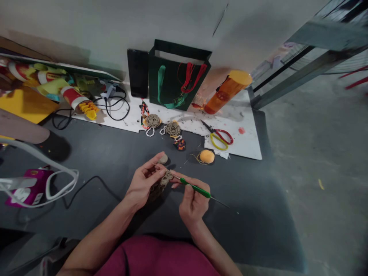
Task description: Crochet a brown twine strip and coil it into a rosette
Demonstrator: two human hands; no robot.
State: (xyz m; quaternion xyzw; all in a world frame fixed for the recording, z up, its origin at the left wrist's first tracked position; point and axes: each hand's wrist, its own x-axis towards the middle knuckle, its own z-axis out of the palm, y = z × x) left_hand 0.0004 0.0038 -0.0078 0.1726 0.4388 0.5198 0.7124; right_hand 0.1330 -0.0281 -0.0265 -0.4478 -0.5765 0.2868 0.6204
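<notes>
My left hand [143, 182] pinches a brown-grey crochet piece [166, 178], part of which hangs below the fingers in shadow. In my right hand [197, 199] is a crochet hook with a green handle [198, 188], held like a pen, its tip at the edge of the crochet piece. A thin strand of yarn runs over my left fingers. Just beyond the left fingertips sits a small greyish ball [163, 158], perhaps yarn. A yellow-orange yarn ball [207, 156] with a loose thread lies farther right. Two crocheted rosettes [173, 129] with bead strings rest ahead of my hands.
Scissors with red and yellow handles [219, 138] lie on a white board [247, 143]. Behind stand a dark green gift bag [175, 82], a black phone [138, 73] and an orange bottle [225, 94]. At left are cables, a purple box [31, 186] and red-and-white cups [71, 97].
</notes>
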